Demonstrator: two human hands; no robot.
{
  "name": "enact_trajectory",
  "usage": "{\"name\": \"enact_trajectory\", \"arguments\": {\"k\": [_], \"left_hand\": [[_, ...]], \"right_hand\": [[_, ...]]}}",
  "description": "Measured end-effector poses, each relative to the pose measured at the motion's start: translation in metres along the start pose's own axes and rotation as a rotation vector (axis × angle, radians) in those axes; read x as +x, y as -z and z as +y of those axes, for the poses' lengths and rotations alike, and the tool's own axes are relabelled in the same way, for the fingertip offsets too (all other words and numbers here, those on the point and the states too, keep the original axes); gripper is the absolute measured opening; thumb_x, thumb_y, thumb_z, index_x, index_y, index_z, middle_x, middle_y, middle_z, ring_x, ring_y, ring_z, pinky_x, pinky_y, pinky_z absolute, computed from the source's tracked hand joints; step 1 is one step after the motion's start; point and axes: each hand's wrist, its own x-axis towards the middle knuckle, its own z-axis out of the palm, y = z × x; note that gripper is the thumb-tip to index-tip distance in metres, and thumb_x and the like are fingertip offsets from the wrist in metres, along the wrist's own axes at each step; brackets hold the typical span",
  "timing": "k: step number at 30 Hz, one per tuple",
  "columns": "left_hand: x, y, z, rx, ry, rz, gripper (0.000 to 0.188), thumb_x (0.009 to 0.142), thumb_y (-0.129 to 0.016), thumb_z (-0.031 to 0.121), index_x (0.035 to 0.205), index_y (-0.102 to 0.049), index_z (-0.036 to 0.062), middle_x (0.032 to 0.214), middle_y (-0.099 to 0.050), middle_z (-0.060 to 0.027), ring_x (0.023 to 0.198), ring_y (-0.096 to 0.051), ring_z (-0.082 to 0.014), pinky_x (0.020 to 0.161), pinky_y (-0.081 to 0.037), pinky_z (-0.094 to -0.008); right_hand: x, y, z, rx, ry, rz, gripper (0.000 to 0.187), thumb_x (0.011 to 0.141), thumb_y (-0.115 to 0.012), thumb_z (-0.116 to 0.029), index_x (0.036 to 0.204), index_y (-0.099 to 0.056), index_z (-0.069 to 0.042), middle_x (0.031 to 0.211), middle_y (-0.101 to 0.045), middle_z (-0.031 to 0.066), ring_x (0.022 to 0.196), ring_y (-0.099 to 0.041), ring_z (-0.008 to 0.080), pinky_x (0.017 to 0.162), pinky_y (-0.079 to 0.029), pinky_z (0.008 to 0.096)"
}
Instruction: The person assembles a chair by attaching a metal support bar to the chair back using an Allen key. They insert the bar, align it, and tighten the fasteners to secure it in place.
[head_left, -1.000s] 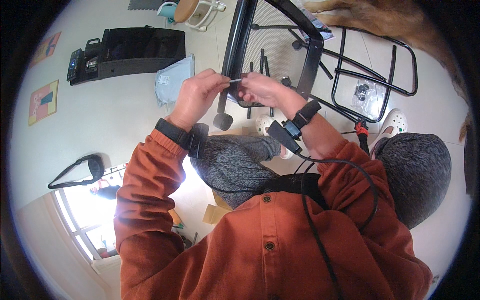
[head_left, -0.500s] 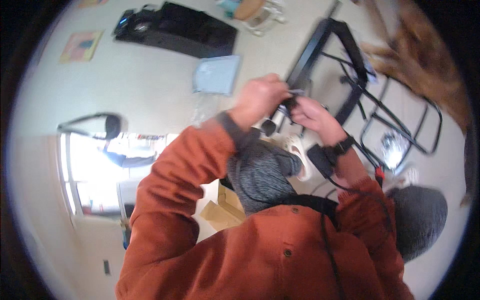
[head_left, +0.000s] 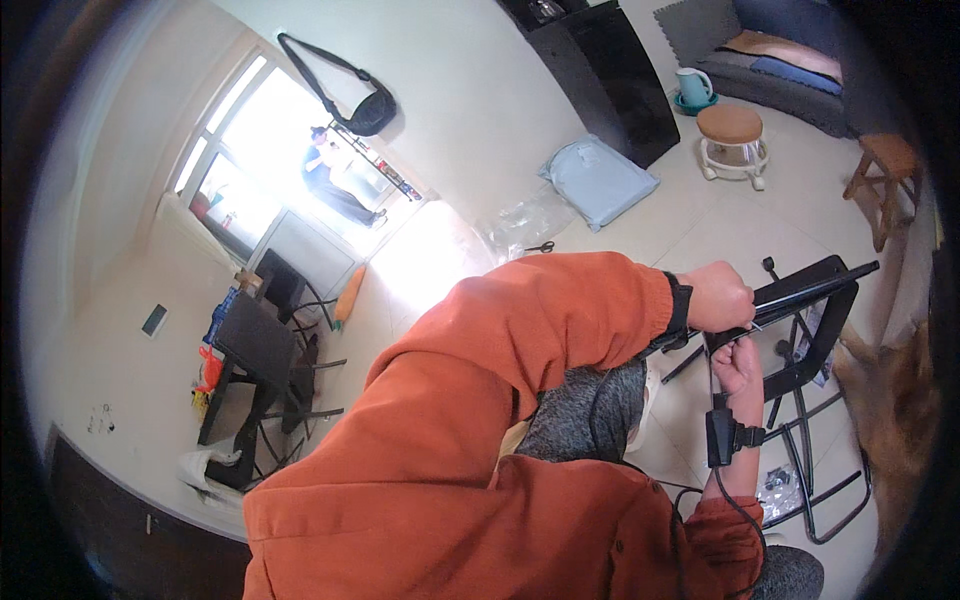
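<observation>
Both my hands meet at a black metal frame (head_left: 795, 378) with a rounded rectangular end, held tilted over my lap. My left hand (head_left: 720, 297) is closed in a fist against the long bar, a thin shiny metal piece showing by its fingers. Just below it, my right hand (head_left: 738, 365) has its fingers curled up against the underside of the bar. What either hand grips is mostly hidden. Bent black tubes (head_left: 840, 520) stand on the floor beyond my right forearm. Among them lies a clear plastic bag (head_left: 779, 495) of small parts.
A grey-blue package (head_left: 600, 182) and scissors (head_left: 541, 247) lie on the floor ahead. Farther off are a round stool (head_left: 729, 126), a wooden stool (head_left: 887, 170) and a black cabinet (head_left: 608, 80). Something brown and furry (head_left: 895, 420) is at right. A person (head_left: 330, 180) stands in the bright doorway.
My view has swung left, bringing the doorway, black table and chairs into sight. My hands stay together at the black frame, which now appears lower and farther right.
</observation>
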Motion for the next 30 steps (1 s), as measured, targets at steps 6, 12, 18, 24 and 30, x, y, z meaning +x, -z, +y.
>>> {"name": "enact_trajectory", "arguments": {"k": [6, 12, 18, 24, 30], "left_hand": [[0.006, -0.019, 0.001, -0.056, 0.141, 0.063, 0.019, 0.076, -0.059, 0.024, 0.074, -0.068, 0.008, 0.07, -0.063, -0.0129, 0.066, -0.062, -0.0323, 0.058, -0.049, -0.0426], [0.011, -0.025, 0.003, -0.087, 0.413, 0.035, 0.028, 0.081, -0.057, 0.03, 0.069, -0.066, 0.006, 0.065, -0.06, -0.0166, 0.065, -0.061, -0.0356, 0.059, -0.047, -0.0455], [0.01, -0.024, 0.002, -0.259, 0.51, 0.13, 0.029, 0.08, -0.059, 0.03, 0.07, -0.063, 0.003, 0.066, -0.06, -0.0181, 0.07, -0.059, -0.0382, 0.065, -0.046, -0.0468], [0.006, -0.02, 0.0, -0.293, 0.402, 0.109, 0.021, 0.076, -0.064, 0.024, 0.071, -0.063, 0.0037, 0.067, -0.059, -0.0192, 0.07, -0.058, -0.0393, 0.064, -0.045, -0.0467], [0.003, -0.012, 0.0, -0.291, 0.279, 0.053, 0.02, 0.077, -0.063, 0.023, 0.074, -0.062, 0.0031, 0.068, -0.059, -0.019, 0.07, -0.058, -0.0385, 0.063, -0.045, -0.0458]], "right_hand": [[-0.004, -0.001, 0.001, 0.034, 0.001, -0.051, 0.015, 0.09, -0.052, -0.014, 0.076, -0.047, -0.012, 0.06, -0.037, -0.0042, 0.045, -0.03, 0.0051, 0.038, -0.027, 0.0183], [-0.007, -0.007, 0.003, 0.056, 0.004, -0.12, 0.017, 0.091, -0.052, -0.017, 0.077, -0.048, -0.011, 0.059, -0.037, -0.0043, 0.044, -0.029, 0.005, 0.039, -0.027, 0.0179], [0.001, -0.005, 0.008, -0.033, 0.122, -0.07, 0.014, 0.091, -0.051, -0.016, 0.078, -0.05, -0.01, 0.062, -0.044, -0.0038, 0.045, -0.035, 0.0048, 0.039, -0.028, 0.0195], [-0.03, -0.008, -0.014, -0.15, 0.216, -0.27, 0.019, 0.09, -0.046, -0.017, 0.098, -0.055, -0.003, 0.084, -0.058, 0.0026, 0.073, -0.055, 0.0101, 0.064, -0.047, 0.022], [-0.071, -0.027, -0.031, -0.665, 0.259, -0.338, 0.039, 0.083, -0.06, -0.019, 0.113, -0.05, 0.003, 0.101, -0.059, 0.005, 0.087, -0.058, 0.0148, 0.079, -0.048, 0.0271]]}}
